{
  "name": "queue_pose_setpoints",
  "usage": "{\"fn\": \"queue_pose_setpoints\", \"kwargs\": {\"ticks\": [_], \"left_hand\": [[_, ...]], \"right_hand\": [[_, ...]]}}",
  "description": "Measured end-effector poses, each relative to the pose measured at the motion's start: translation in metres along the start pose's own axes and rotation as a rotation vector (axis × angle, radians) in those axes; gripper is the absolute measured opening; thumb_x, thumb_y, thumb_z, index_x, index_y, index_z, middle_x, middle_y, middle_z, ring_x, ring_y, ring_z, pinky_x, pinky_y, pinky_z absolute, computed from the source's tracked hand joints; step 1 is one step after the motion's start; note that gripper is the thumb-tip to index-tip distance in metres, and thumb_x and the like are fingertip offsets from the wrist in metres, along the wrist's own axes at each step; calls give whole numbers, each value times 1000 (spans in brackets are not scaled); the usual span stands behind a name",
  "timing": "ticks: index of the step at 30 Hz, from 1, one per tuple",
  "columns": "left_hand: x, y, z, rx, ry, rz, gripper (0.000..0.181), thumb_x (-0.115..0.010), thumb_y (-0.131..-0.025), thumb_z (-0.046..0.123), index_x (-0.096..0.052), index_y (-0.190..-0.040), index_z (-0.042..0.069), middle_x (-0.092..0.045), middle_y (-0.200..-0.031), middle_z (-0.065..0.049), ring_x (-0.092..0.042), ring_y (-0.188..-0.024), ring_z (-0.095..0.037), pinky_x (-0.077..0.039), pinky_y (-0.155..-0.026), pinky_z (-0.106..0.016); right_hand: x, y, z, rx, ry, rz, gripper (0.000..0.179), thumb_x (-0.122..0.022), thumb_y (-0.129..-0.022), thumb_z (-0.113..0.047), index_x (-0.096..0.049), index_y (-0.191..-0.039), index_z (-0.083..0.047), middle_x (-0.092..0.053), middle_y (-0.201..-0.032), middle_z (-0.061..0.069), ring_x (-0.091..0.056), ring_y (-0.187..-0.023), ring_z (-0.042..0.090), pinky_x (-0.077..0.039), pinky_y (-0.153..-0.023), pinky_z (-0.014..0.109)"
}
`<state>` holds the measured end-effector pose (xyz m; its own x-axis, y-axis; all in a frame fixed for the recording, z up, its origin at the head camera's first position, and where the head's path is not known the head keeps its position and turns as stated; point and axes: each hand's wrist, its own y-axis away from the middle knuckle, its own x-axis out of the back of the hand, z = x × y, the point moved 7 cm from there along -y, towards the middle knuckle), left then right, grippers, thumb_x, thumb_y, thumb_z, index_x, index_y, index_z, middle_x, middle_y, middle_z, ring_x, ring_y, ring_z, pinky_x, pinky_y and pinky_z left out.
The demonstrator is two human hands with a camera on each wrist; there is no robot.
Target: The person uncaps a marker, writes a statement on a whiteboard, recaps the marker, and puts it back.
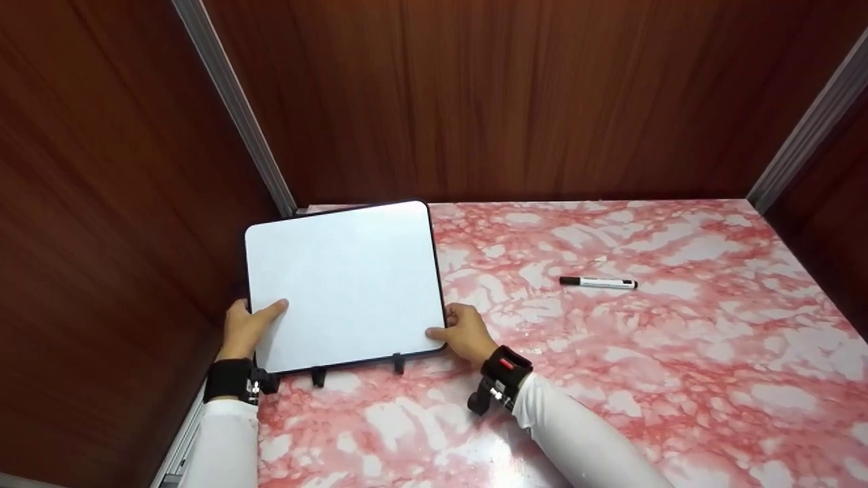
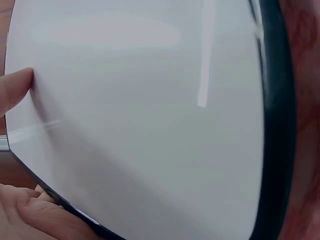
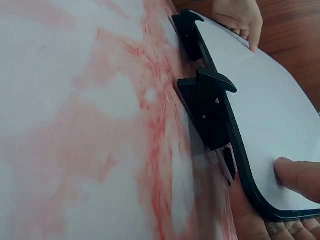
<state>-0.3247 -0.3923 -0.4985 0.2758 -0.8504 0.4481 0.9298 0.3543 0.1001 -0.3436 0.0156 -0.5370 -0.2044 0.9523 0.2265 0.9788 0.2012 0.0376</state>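
- The white, round-cornered rectangular board with a thin black rim (image 1: 346,285) leaned back at the left of the pink-and-white marbled worktop (image 1: 678,352), its lower edge at two black hooked supports (image 1: 399,363).
- The left hand (image 1: 247,329) pinched the board's left edge, thumb flat on the white face and fingers behind.
- The right hand (image 1: 469,335) pinched the right edge near its lower corner, thumb in front and fingers curled behind the rim.
- The panel looked thin and stiff, probably light for its breadth; it showed no bend between the hands.
- Its face shone with reflections, so bare thumbs would likely slide on it; the rim seemed the surer hold.
- Gripping both sides at matching heights would probably curb twisting; the left thumb sat higher than the right.
- The face looked prone to smudges and the narrow supports perhaps easily knocked, so light thumb pressure seemed best.
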Motion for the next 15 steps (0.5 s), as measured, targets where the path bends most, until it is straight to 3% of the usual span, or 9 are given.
{"fn": "queue_pose_setpoints", "kwargs": {"ticks": [3, 7, 15], "left_hand": [[-11, 3, 7, -35, 53, -13, 93, -77, -100, 27, -23, -166, -14, -31, -171, -35, -32, -158, -44, -27, -134, -52], [-28, 7, 12, -30, 78, -22, 81, -77, -100, 28, -38, -158, -14, -46, -159, -35, -46, -144, -42, -37, -127, -53], [-63, 17, 20, -34, 90, -15, 73, -77, -100, 30, -46, -153, -9, -56, -146, -31, -59, -127, -39, -51, -111, -51]], "right_hand": [[14, 0, 2, -11, 5, 17, 22, -84, -87, 2, -72, -105, 7, -81, -93, 15, -69, -79, 10, -54, -71, 20], [34, 2, 6, -13, 7, 23, 21, -85, -87, 3, -71, -102, 6, -80, -88, 11, -66, -76, 9, -53, -69, 20], [70, 10, 18, 14, -43, -23, 23, -81, -89, 4, -68, -107, 11, -81, -91, 15, -69, -77, 6, -57, -72, 19]]}}
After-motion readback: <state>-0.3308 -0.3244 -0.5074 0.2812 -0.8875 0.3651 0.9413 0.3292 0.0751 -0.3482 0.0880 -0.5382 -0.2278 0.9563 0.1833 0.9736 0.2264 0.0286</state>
